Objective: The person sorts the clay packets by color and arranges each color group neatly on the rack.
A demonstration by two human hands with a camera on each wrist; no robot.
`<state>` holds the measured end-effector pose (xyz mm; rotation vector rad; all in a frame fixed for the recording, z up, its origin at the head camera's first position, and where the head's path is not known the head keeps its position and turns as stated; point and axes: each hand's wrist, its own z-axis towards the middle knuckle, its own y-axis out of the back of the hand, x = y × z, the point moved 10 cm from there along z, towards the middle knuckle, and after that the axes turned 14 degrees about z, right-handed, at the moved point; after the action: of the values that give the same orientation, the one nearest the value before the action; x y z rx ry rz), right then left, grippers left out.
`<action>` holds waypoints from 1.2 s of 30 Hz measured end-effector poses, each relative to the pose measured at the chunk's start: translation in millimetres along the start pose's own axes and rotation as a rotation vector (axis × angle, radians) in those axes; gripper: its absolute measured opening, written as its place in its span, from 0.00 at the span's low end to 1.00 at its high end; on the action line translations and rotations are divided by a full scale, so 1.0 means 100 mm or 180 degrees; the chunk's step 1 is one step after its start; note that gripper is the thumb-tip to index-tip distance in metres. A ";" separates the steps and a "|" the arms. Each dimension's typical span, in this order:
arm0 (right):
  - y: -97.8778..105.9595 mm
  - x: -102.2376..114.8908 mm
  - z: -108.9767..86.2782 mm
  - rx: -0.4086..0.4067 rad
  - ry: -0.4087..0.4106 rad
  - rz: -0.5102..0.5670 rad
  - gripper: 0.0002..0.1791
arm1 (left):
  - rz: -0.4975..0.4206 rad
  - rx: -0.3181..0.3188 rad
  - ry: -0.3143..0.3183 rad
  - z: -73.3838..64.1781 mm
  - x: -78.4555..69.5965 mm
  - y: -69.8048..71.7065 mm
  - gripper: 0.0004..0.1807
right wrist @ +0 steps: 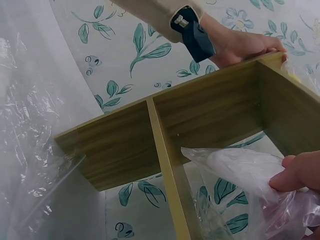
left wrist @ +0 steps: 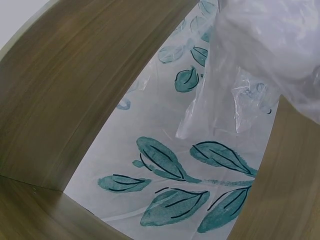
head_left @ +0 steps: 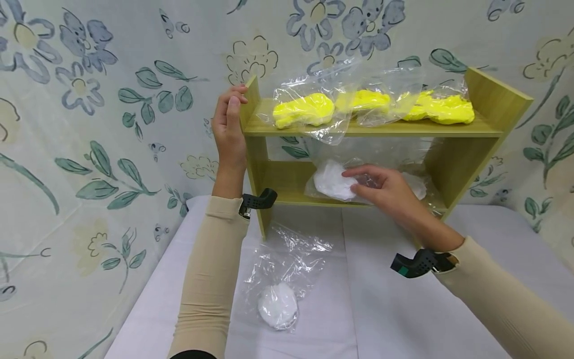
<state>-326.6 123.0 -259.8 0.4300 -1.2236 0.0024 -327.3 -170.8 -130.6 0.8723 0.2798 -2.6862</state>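
Observation:
My left hand [head_left: 230, 122] grips the upper left side panel of a small two-tier wooden shelf [head_left: 376, 130], its fingers at the panel's front edge. On the lower tier, my right hand [head_left: 381, 187] pinches a clear plastic bag with a white lump [head_left: 333, 180] inside between thumb and fingers. The right wrist view shows the thumb [right wrist: 300, 172] pressed on this bag; the other fingers are mostly out of sight there. Behind the right hand, another bagged white lump [head_left: 414, 185] sits at the right of the lower tier, partly hidden.
Bagged yellow lumps [head_left: 305, 109] line the upper tier, their plastic hanging over its front edge. Another bagged white lump [head_left: 278, 305] lies on the white-covered table [head_left: 385, 309] in front of the shelf. A floral cloth [head_left: 134, 99] hangs behind.

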 end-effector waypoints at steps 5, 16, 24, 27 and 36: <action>-0.01 -0.07 0.13 0.0093 -0.0032 -0.0015 0.15 | -0.0009 0.0032 -0.0032 0.01 0.00 -0.03 0.11; 0.01 -0.09 0.31 0.0201 0.0177 -0.0433 0.16 | 0.0011 0.0044 -0.0037 0.01 -0.02 -0.06 0.12; 0.02 -0.15 0.38 0.0285 0.0239 -0.0782 0.16 | 0.0056 0.0059 -0.0011 -0.02 0.01 -0.06 0.12; 0.03 -0.14 0.38 0.0291 0.0358 -0.0956 0.14 | 0.0137 0.0040 0.0000 -0.02 0.01 -0.05 0.11; 0.10 -0.03 0.39 0.0038 0.0786 -0.1191 0.11 | 0.0171 -0.0009 0.0000 -0.02 -0.02 -0.02 0.12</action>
<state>-365.1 120.5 -249.1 0.6446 -0.8878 -0.2508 -325.7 -168.2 -131.0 0.8665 0.2565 -2.6357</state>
